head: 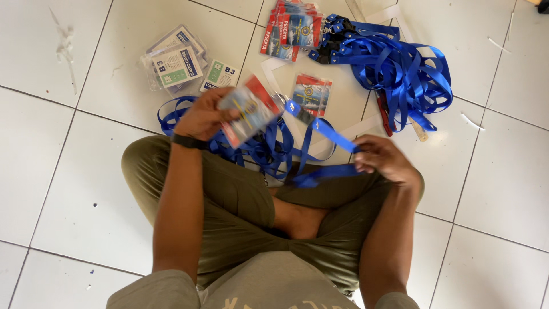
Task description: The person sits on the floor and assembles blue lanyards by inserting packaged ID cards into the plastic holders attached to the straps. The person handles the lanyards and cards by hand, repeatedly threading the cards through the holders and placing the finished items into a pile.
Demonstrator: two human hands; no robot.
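Bare floor tiles lie open at far left and near right, while the blue lanyard heap and card packs crowd the far middle.

Floor: white glazed square tiles, dark grout lines running diagonally across frame. Even daylight; soft sheen at upper left.

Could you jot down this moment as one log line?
left hand: holds red-and-blue plastic badge card | right hand: pinches blue ribbon lanyard | white tiled floor: tangled blue lanyard pile
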